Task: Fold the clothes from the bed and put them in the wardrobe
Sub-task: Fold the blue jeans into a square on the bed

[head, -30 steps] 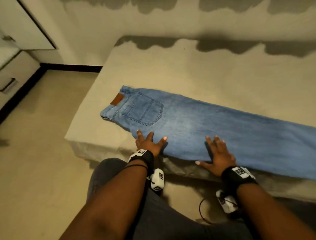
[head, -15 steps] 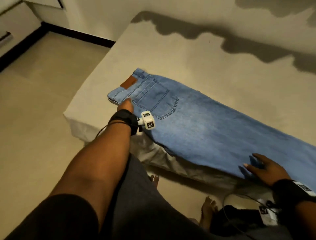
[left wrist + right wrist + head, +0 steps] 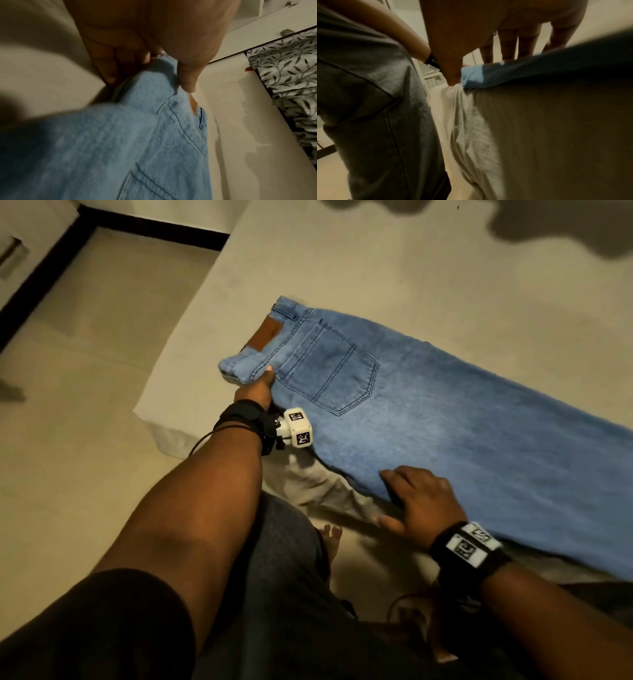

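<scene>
Light blue jeans [image 3: 445, 422] lie flat on the bed [image 3: 376, 261], back pocket and brown leather patch facing up, with the legs running off to the right. My left hand [image 3: 265, 376] is at the near corner of the waistband. In the left wrist view, this left hand [image 3: 154, 60] pinches the jeans [image 3: 120, 135], thumb on top and curled fingers beneath. My right hand [image 3: 411, 494] rests on the near edge of the denim at the bed's edge. The right wrist view shows the right hand [image 3: 513, 47] with straight fingers lying on the jeans [image 3: 488, 75] and the thumb beside the edge.
The sheet hangs down the bed's near side [image 3: 471, 121]. Pale floor [image 3: 85, 371] lies to the left, with white drawer fronts [image 3: 10, 258] at the far left. My dark trousers and bare toes [image 3: 330, 537] are below the bed's edge. A leaf-patterned fabric [image 3: 283, 67] shows beyond the bed.
My left hand left the near edge of the jeans and moved up to the waistband corner, which it now pinches. My right hand stayed on the near edge. The view shifted closer.
</scene>
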`<state>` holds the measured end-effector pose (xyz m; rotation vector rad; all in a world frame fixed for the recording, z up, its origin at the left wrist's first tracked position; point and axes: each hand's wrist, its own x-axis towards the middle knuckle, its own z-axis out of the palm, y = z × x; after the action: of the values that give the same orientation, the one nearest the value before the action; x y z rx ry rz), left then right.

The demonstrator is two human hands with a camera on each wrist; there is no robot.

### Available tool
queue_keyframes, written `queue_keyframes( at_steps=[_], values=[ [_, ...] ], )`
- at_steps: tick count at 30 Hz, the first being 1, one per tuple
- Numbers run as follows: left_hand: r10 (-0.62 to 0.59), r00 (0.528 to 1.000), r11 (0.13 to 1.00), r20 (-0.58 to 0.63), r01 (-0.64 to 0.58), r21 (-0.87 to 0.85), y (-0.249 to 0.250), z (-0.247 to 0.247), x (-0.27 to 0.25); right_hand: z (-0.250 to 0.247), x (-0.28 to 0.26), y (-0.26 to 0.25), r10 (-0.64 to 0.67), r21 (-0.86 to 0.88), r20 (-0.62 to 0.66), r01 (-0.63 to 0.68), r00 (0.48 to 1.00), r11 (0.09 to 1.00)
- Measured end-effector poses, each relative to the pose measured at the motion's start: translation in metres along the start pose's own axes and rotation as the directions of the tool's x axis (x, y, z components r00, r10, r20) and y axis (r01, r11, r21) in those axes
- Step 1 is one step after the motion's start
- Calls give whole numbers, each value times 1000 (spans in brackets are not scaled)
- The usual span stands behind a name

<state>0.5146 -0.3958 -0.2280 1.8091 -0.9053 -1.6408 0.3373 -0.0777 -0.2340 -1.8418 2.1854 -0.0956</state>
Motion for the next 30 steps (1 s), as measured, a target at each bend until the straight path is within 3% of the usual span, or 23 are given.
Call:
queue_keyframes(
  at_steps=[2,4,7,9,11,13,15,17,18,19,20,21,22,23,24,26,28,30],
  values=[
    [24,999,995,-28,-21,99,2,-2,0,9,18,-20,18,-7,-36,-18,999,1000],
    [130,989,957,-75,-106,268,7,-3,3,13,33,-21,52,31,-66,-50,996,998],
    [341,936,926,-84,-319,200,14,-4,14,7,45,2,126,164,-105,-108,986,981],
    [329,942,907,-69,-295,301,5,-6,20,2,46,13,101,187,-56,-89,993,978],
    [219,974,880,-59,-171,443,-1,-12,26,4,50,13,38,260,37,-47,999,965],
    [162,984,896,-75,-115,429,-2,-18,35,3,47,12,-9,331,78,-17,997,943],
    [230,966,912,-117,-172,372,4,-12,32,-1,36,18,-65,376,73,32,995,926],
    [392,893,862,-220,-273,427,12,3,13,-8,19,26,-14,336,-38,26,999,941],
    [524,825,770,-212,-352,532,13,14,-1,-9,13,29,68,285,-106,-35,992,958],
    [664,742,628,-93,-485,609,10,29,-21,-8,7,31,163,236,-123,-130,979,963],
    [739,662,466,124,-636,616,3,46,-41,-5,4,30,238,184,-69,-222,969,958],
    [721,586,321,369,-755,571,-10,65,-66,1,2,29,278,123,25,-279,960,952],
    [621,525,190,582,-821,538,-33,83,-85,9,1,29,285,60,107,-292,953,955],
    [446,508,57,736,-837,543,-56,97,-109,17,1,30,277,7,162,-281,947,960],
    [249,532,-73,809,-823,564,-81,106,-128,23,0,33,267,-22,195,-268,944,963],
    [11,592,-296,806,-768,568,-121,106,-140,23,0,39,235,-22,235,-237,943,971],
    [-25,618,-381,785,-732,564,-135,97,-135,16,-10,55,208,-6,262,-214,942,977],
    [11,628,-383,778,-716,584,-132,90,-128,7,-29,81,260,11,289,-275,921,961]
  ],
)
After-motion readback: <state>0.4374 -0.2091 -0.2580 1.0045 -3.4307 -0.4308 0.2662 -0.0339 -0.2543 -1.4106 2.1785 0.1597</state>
